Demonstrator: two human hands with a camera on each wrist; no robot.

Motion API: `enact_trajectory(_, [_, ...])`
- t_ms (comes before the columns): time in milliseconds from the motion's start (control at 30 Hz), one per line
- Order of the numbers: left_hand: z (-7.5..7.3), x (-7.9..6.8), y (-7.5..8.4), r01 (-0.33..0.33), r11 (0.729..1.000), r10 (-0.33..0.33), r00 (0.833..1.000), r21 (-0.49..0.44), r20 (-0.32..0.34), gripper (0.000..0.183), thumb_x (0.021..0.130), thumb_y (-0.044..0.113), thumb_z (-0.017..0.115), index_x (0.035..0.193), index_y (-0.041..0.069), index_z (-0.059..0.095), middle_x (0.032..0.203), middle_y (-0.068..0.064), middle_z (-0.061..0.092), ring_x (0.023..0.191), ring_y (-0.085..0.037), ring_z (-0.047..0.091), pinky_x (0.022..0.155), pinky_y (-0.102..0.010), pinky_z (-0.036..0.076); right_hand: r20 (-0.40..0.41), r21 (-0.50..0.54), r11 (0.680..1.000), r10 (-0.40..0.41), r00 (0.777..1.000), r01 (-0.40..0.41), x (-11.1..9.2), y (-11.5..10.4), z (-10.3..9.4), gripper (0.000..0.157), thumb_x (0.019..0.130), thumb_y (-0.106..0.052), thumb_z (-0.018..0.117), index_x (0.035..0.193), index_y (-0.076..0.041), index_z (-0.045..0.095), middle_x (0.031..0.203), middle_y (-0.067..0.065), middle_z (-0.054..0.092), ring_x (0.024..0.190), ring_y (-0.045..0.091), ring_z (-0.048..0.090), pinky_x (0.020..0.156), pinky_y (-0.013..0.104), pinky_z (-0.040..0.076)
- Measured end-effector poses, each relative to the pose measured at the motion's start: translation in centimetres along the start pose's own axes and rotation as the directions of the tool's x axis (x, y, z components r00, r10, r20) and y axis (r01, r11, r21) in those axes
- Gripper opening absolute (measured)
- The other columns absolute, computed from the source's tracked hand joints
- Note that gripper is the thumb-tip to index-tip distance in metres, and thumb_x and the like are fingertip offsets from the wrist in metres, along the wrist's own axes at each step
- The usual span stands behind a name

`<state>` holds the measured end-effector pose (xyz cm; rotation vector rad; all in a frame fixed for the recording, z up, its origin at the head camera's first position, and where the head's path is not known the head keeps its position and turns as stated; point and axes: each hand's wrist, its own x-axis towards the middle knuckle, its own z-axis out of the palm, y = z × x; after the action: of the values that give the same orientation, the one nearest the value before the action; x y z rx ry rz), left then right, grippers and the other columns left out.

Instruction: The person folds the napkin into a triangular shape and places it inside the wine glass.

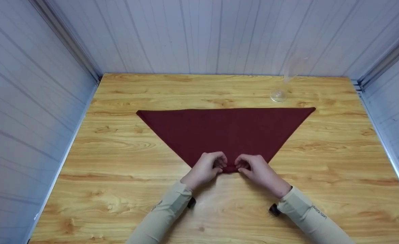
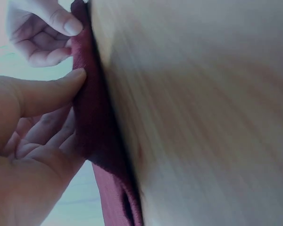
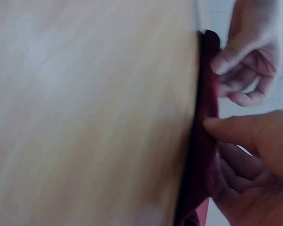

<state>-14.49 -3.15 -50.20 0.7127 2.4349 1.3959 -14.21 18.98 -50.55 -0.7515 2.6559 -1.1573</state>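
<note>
A dark red cloth napkin lies on the table, its long straight edge at the far side and its sides narrowing toward the person. The near end is turned over into a narrow fold. My left hand pinches this folded edge left of its middle, thumb on the near side and fingers curled over. Just to the right, my right hand pinches the same edge the same way, with a small gap between the hands. Both wrist views show the rolled napkin edge between thumb and fingers, raised a little in thickness above the wood.
A clear stemmed glass stands at the back right, beyond the napkin's far right corner. The wood-grain table is bounded by pale panelled walls at the back and both sides.
</note>
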Motion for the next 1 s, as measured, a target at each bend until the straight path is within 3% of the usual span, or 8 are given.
enact_trajectory(133, [0.0,0.0,0.0,0.033,0.999,-0.033,0.999,-0.035,0.010,0.021,0.081,-0.016,0.065,0.092,0.001,0.064,0.088,-0.005,0.068,0.084,-0.015,0.067,0.073,-0.020,0.052,0.021,0.040,0.999,0.022,1.000,-0.023,-0.1,0.0,-0.3,0.012,0.084,0.000,0.071,0.092,-0.009,0.068,0.086,-0.001,0.067,0.077,0.010,0.063,0.067,0.027,0.053])
enact_trajectory(400, [0.2,0.2,0.0,0.073,0.997,-0.069,0.993,0.034,-0.098,0.021,0.080,-0.016,0.066,0.086,0.004,0.064,0.082,-0.004,0.068,0.077,-0.010,0.064,0.069,-0.021,0.052,-0.025,0.004,0.996,0.087,0.996,-0.087,0.4,-0.1,-0.2,0.013,0.084,-0.001,0.071,0.082,-0.012,0.067,0.078,-0.006,0.065,0.072,0.008,0.061,0.062,0.026,0.051])
enact_trajectory(633, [0.7,0.6,0.6,-0.008,0.977,0.046,0.983,0.213,-0.175,0.024,0.076,-0.015,0.069,0.087,0.005,0.063,0.082,-0.002,0.063,0.078,-0.012,0.059,0.067,-0.022,0.049,-0.095,-0.012,0.993,0.119,0.988,-0.120,0.7,-0.2,0.0,0.016,0.082,0.002,0.072,0.079,-0.012,0.065,0.075,-0.006,0.063,0.068,0.008,0.059,0.061,0.026,0.050])
enact_trajectory(733, [0.8,0.7,0.9,-0.041,0.989,0.064,0.985,0.144,-0.157,0.026,0.075,-0.019,0.064,0.088,0.004,0.063,0.082,-0.004,0.064,0.076,-0.013,0.060,0.066,-0.024,0.051,-0.101,0.000,0.992,0.125,0.987,-0.126,0.7,-0.2,0.1,0.017,0.080,0.004,0.073,0.080,-0.011,0.064,0.075,-0.005,0.063,0.069,0.008,0.059,0.061,0.026,0.051])
enact_trajectory(900, [1.1,0.4,0.9,-0.028,0.999,0.024,0.994,-0.035,-0.102,0.028,0.074,-0.018,0.065,0.091,0.004,0.063,0.086,-0.007,0.067,0.081,-0.014,0.064,0.070,-0.026,0.054,-0.104,0.006,0.992,0.124,0.987,-0.124,0.8,-0.1,0.2,0.018,0.080,0.004,0.073,0.081,-0.010,0.063,0.076,-0.004,0.063,0.069,0.009,0.059,0.062,0.027,0.051])
enact_trajectory(1000, [1.2,0.3,0.8,-0.024,0.999,0.020,0.996,-0.046,-0.089,0.030,0.073,-0.018,0.066,0.093,0.004,0.064,0.089,-0.007,0.067,0.084,-0.015,0.064,0.073,-0.025,0.054,-0.116,0.014,0.992,0.129,0.985,-0.128,0.9,-0.1,0.3,0.018,0.079,0.004,0.074,0.082,-0.010,0.064,0.077,-0.003,0.063,0.070,0.010,0.060,0.062,0.027,0.052])
